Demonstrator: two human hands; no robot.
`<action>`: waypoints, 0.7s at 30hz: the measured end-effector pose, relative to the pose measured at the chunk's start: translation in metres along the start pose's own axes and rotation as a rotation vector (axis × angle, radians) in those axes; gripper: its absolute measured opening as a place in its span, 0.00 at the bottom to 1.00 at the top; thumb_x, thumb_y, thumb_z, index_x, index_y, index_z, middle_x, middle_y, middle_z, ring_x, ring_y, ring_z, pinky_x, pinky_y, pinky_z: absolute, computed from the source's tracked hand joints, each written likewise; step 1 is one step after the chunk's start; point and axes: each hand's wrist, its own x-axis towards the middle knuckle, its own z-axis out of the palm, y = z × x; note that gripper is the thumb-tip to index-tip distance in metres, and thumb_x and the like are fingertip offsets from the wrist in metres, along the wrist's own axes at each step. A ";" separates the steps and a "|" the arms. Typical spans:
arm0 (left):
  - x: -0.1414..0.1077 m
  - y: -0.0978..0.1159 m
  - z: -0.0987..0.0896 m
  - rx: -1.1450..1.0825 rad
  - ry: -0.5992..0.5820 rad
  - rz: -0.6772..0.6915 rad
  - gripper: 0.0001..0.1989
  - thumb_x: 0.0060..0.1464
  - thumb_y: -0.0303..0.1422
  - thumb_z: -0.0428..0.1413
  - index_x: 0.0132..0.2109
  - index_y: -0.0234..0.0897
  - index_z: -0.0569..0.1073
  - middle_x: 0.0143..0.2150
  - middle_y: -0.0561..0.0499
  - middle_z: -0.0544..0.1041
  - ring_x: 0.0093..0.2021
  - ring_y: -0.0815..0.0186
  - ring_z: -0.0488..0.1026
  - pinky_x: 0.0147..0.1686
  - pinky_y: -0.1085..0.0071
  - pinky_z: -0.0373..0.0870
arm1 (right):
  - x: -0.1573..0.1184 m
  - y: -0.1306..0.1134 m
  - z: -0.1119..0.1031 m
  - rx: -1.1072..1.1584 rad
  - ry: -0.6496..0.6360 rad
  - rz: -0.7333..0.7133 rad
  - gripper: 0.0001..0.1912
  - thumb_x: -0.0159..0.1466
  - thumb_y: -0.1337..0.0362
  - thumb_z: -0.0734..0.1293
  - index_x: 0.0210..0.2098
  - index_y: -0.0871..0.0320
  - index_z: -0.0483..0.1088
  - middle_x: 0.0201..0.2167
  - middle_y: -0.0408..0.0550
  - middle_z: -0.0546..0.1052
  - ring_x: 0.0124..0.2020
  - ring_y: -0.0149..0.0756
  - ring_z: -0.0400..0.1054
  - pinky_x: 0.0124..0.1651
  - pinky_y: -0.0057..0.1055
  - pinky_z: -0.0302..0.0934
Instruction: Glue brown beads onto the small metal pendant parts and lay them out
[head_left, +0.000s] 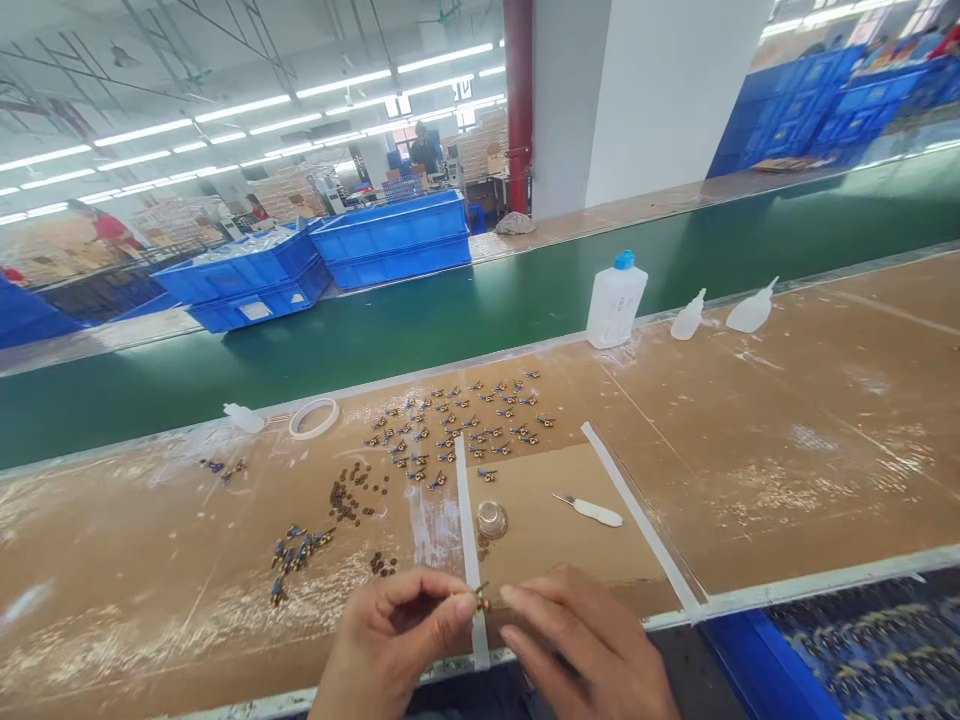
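Left hand (394, 635) pinched a small piece (483, 603) between thumb and forefinger; right hand (596, 640), half-open, stood just beside it, contact unclear. A slack pinch or right-hand nudge risked dropping it.

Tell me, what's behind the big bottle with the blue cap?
Behind the bottle runs the green belt, with a pale pillar farther back. The bottle covers a patch of belt, so I can't see what's there.

Figurines (437, 482) on table (750, 420), behind cup (492, 519); knife (598, 512) right of cup. Discs (343, 500) left of cup, tape roll (301, 435) behind-left of discs. Bottle (616, 308) behind-right, before conveyor (420, 322).
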 end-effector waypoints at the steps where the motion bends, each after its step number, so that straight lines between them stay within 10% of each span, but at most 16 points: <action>1: 0.010 0.003 -0.004 0.036 -0.004 0.037 0.10 0.42 0.42 0.67 0.25 0.40 0.82 0.23 0.49 0.79 0.24 0.64 0.72 0.26 0.72 0.70 | 0.001 0.004 -0.004 -0.061 0.008 0.011 0.09 0.67 0.65 0.65 0.46 0.57 0.73 0.34 0.45 0.79 0.34 0.29 0.74 0.38 0.24 0.70; 13: 0.213 0.016 0.013 0.482 0.003 0.229 0.05 0.42 0.34 0.64 0.24 0.36 0.80 0.18 0.53 0.75 0.22 0.67 0.67 0.26 0.72 0.62 | -0.006 0.065 -0.031 -0.264 0.028 0.166 0.09 0.68 0.63 0.63 0.43 0.54 0.74 0.37 0.43 0.80 0.36 0.30 0.76 0.42 0.22 0.72; 18: 0.239 0.015 0.023 0.553 -0.002 0.273 0.03 0.42 0.31 0.65 0.25 0.37 0.82 0.20 0.53 0.76 0.24 0.66 0.69 0.28 0.71 0.62 | -0.007 0.075 -0.036 -0.359 0.009 0.113 0.09 0.68 0.61 0.62 0.43 0.54 0.74 0.36 0.43 0.80 0.35 0.31 0.76 0.38 0.23 0.71; 21: 0.230 0.014 -0.005 0.574 0.043 0.307 0.05 0.47 0.31 0.61 0.30 0.37 0.83 0.23 0.53 0.77 0.26 0.65 0.70 0.29 0.71 0.61 | -0.012 0.080 -0.037 -0.419 0.031 0.067 0.11 0.69 0.59 0.61 0.42 0.54 0.73 0.35 0.41 0.80 0.34 0.31 0.76 0.37 0.23 0.71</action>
